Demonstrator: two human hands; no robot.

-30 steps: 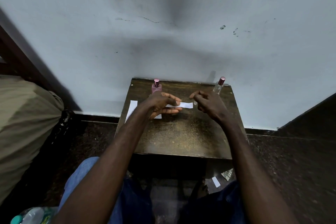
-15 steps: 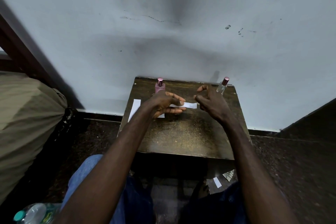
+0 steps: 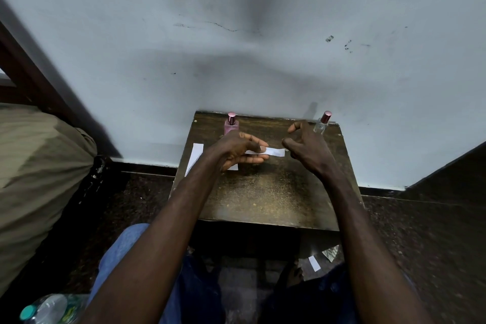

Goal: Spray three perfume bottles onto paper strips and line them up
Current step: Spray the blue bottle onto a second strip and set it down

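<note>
1. On a small dark wooden table (image 3: 263, 192) set against a pale wall, the left hand (image 3: 236, 150) pinches a white paper strip (image 3: 276, 152) between its thumb and nearly straight fingers. The strip's free end points right.
2. Just right of that end is the right hand (image 3: 306, 151), its back to the camera and its fingers half curled and spread. Whether the palm holds anything cannot be told.
3. At the far edge, a pink perfume bottle (image 3: 231, 126) stands upright just beyond the left hand, and a clear bottle (image 3: 321, 126) with a rose cap stands by the right hand.
4. A second strip (image 3: 196, 154) lies flat at the left.
</note>
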